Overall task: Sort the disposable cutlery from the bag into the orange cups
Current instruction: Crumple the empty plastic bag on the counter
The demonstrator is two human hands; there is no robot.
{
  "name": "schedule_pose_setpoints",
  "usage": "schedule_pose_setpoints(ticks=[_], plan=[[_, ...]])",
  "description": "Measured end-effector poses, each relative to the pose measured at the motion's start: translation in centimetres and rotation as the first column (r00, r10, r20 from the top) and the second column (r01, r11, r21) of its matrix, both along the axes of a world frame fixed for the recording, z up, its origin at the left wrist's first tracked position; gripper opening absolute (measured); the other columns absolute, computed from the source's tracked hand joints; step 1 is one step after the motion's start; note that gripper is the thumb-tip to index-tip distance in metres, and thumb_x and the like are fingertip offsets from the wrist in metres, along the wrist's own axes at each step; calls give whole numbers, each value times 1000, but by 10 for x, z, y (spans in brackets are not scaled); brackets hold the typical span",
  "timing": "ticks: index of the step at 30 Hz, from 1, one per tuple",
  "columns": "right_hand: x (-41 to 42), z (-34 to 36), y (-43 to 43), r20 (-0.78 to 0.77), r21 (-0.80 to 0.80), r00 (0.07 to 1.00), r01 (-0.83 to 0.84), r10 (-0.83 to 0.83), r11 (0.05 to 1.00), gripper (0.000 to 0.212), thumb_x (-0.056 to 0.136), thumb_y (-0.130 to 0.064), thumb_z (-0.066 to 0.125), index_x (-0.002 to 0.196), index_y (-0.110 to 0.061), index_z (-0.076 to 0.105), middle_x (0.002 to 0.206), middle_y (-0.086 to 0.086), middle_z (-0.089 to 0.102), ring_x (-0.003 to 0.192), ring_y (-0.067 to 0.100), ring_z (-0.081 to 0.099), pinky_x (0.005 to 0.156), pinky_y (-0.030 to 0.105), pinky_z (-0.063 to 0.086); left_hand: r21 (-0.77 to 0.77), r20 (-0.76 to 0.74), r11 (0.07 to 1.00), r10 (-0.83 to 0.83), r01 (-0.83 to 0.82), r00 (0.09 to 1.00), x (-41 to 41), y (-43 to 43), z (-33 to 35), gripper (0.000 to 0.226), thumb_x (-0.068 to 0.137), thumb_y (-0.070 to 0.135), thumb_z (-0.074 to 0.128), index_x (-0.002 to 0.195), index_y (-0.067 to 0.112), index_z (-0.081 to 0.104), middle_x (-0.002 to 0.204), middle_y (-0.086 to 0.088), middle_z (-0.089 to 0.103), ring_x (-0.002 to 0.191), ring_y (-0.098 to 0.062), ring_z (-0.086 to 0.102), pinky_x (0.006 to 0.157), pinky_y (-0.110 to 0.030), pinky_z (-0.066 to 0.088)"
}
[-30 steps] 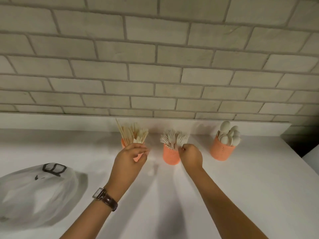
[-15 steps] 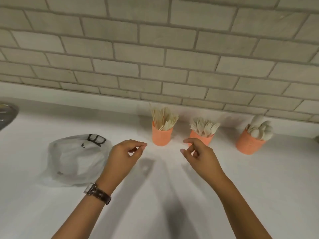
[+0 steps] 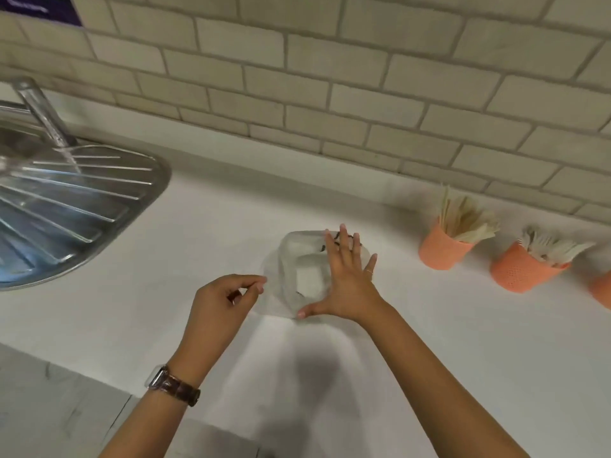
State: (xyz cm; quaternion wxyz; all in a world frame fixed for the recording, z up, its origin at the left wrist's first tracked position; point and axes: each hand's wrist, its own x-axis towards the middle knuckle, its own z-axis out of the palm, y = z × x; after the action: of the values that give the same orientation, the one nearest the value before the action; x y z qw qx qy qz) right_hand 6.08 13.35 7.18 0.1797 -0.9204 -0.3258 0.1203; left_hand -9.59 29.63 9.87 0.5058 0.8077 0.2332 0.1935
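A translucent white plastic bag [image 3: 299,259] with black print lies flattened in the middle of the white counter. My right hand [image 3: 347,279] is spread flat over the bag's right side, fingers straight. My left hand [image 3: 221,305] hovers at the bag's left edge with thumb and fingers loosely curled, nothing visible between them. To the right stand the orange cups: one [image 3: 441,251] holds knives and wooden sticks, the second [image 3: 517,271] holds forks, and the third [image 3: 602,290] is cut off by the frame's right edge.
A steel sink drainboard [image 3: 76,206] with a tap [image 3: 43,114] fills the left. A beige tiled wall [image 3: 330,77] backs the counter. The counter's front edge [image 3: 99,380] runs across the lower left, with grey floor below.
The view has swung left, bringing the sink in. Both hands left the cups and moved left to the bag. My right hand opened flat onto it.
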Motion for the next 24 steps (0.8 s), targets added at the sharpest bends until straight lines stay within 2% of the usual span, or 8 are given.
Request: schedule_pose_setpoints(ticks=[2,5,9,12,14,17,20,24], plan=[[7,-12,31,22,-141,999,-26,29,990,152,38,-81,69,142,-30,-30,149,-1,-42,136,30,-38,104,66,-20,-30,-10,999,27,-27,1000,-16,20,-2,13,85,21,65,84,31,74,77,23,67,53,-5,42,54,-6,36],[18,-31,61,-2,-329,997,-68,71,942,149,40,-84,66,142,-33,-30,157,2,-25,142,35,-25,103,72,-14,-60,-27,996,62,-63,998,-30,41,-6,14,85,20,65,84,30,74,74,23,66,53,-6,43,53,-6,36],[25,-53,79,-84,-439,994,-94,63,894,136,43,-91,54,145,-38,-20,159,1,-12,145,35,-9,106,72,4,-16,-49,997,77,-78,996,-38,56,-15,17,83,16,66,80,32,72,70,29,63,53,-4,45,53,-5,36],[23,-55,81,-19,-398,999,-37,32,917,118,52,-87,53,147,-41,0,157,-1,10,142,32,13,106,61,19,-1,-51,999,43,-43,998,-38,58,-21,20,83,15,67,79,34,71,77,30,65,53,-4,46,54,-6,37],[11,-57,72,53,-311,999,5,12,950,103,65,-79,54,148,-36,10,150,-2,30,131,28,31,103,50,29,1,-43,1000,8,-7,999,-35,56,-24,19,83,15,67,81,34,71,79,28,66,54,-5,46,56,-6,37],[-20,-59,39,88,-196,996,16,1,980,89,85,-56,51,150,-29,-3,129,5,51,107,29,52,86,41,45,-12,-34,998,-58,58,998,-28,42,-30,20,84,17,66,83,37,70,79,27,67,55,-7,48,57,-6,39],[-57,-56,-19,53,-115,998,40,-34,993,84,92,-24,47,143,-37,-18,119,7,49,76,30,58,66,41,51,-17,-48,984,-179,178,983,-19,11,-35,20,84,19,65,84,38,69,82,28,67,58,-10,50,58,-6,40],[-116,-58,-117,-17,-44,973,227,-228,973,73,89,-4,43,148,-39,16,146,10,30,70,30,58,58,33,46,-53,-91,928,-372,368,924,-11,-51,-40,18,86,21,64,85,38,70,84,29,67,62,-9,52,60,-4,40]])
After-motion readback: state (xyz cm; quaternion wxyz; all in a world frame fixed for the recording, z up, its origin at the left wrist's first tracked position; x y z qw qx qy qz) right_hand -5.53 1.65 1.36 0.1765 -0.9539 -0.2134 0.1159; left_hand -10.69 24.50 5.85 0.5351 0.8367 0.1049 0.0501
